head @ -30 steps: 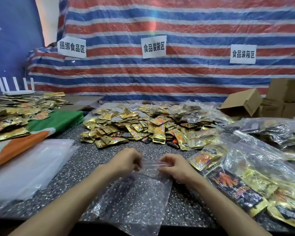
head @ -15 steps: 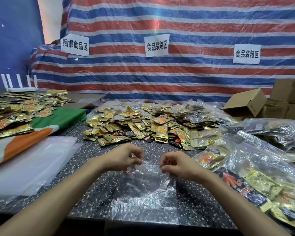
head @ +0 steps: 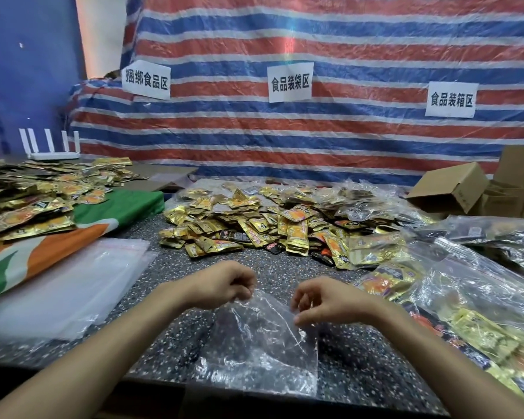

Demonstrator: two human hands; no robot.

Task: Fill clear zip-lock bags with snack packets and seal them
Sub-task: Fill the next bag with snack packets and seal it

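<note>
An empty clear zip-lock bag (head: 260, 349) hangs over the speckled table (head: 360, 358) near its front edge. My left hand (head: 221, 284) pinches the bag's top left corner and my right hand (head: 321, 300) pinches its top right edge, and the bag's mouth lies between them. A big pile of gold snack packets (head: 254, 225) lies on the table beyond my hands.
Filled clear bags of packets (head: 454, 300) lie at the right. A stack of empty clear bags (head: 67, 282) lies at the left on an orange-green cloth (head: 43, 252), with more packets (head: 28, 201) behind. Cardboard boxes (head: 454, 189) stand at the far right. A striped tarp hangs behind.
My hands have lifted the bag's top edge off the table and moved apart, spreading the mouth. The bag has crumpled and slid nearer the table's front edge.
</note>
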